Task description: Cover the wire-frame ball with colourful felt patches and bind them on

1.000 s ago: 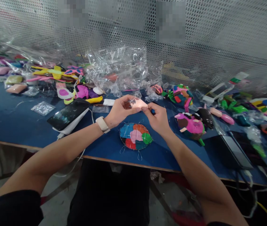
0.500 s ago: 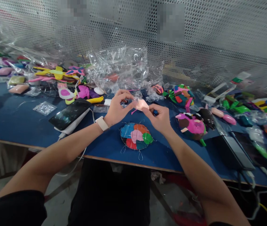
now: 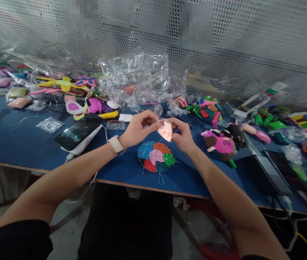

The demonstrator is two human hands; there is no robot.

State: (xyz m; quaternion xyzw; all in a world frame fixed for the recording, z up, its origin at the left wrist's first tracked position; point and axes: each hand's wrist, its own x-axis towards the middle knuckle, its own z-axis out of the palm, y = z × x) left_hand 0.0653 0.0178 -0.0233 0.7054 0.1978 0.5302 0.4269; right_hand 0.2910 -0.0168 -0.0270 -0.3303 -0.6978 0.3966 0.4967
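Observation:
Between my two hands is a pale peach lump of modelling clay (image 3: 165, 130), seemingly in a clear plastic wrapper. My left hand (image 3: 142, 126), with a pale watch band at the wrist, pinches the wrapper's left end. Fingers of my right hand (image 3: 181, 133) close on the lump's right side. Just below them on the blue table lies a wire-framed oval piece (image 3: 156, 156) filled with blue, orange, pink, green, red and teal clay patches. Wire loops stick out around its rim.
Left of my hands lie a phone (image 3: 79, 130) on a white device and a yellow-handled tool (image 3: 109, 115). Crumpled clear bags (image 3: 137, 77) pile at the back. On the right are a pink clay figure (image 3: 221, 142), a multicoloured clay figure (image 3: 209, 108) and a black device (image 3: 267, 173) with cables.
Both hands have come slightly lower and nearer to me. The peach lump has turned from lying sideways to pointing downward, showing a broader face.

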